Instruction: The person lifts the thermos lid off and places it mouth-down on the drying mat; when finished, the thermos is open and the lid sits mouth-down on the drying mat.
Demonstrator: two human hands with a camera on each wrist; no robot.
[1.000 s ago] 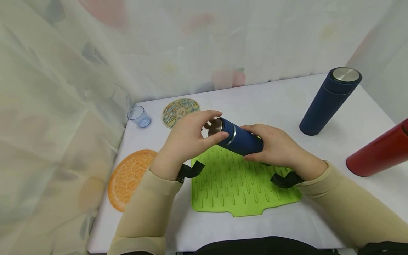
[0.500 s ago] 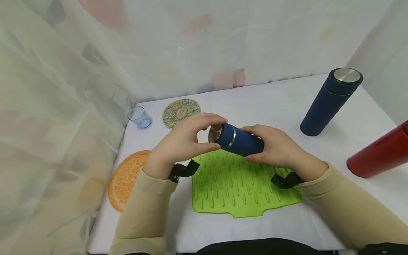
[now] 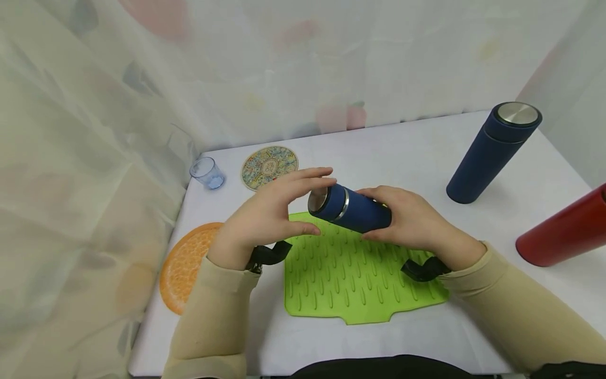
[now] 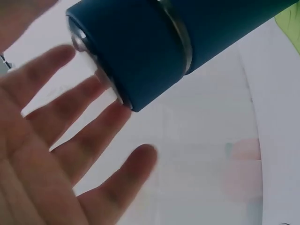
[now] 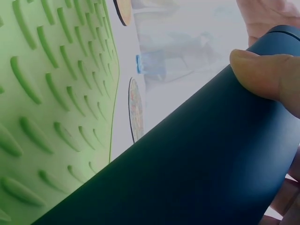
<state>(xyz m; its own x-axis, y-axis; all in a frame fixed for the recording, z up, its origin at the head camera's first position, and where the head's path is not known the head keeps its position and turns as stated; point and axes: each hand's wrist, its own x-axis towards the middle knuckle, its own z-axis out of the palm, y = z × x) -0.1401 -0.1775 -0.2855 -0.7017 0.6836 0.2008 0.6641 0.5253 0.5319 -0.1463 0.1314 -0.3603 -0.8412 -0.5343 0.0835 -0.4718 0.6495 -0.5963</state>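
Observation:
A dark blue thermos (image 3: 363,211) with a silver ring and a steel-topped lid (image 3: 326,201) is tilted over the green mat, its lid end toward the left. My right hand (image 3: 411,217) grips it near the base. In the right wrist view the thumb (image 5: 262,77) lies across the blue body (image 5: 187,164). My left hand (image 3: 265,213) is spread at the lid end, thumb apart below it and fingers extended above. The left wrist view shows the left fingers (image 4: 86,138) loosely extended, some fingertips right at the lid's steel rim.
A bright green ridged mat (image 3: 350,284) lies under the hands. At the left are an orange round mat (image 3: 189,263), a blue glass (image 3: 207,173) and a patterned coaster (image 3: 258,168). A taller blue thermos (image 3: 490,152) and a red bottle (image 3: 558,231) stand at the right.
My left hand has drawn back left from around the lid, its thumb dropping away and its fingers straightening. The right hand keeps the thermos nearly still.

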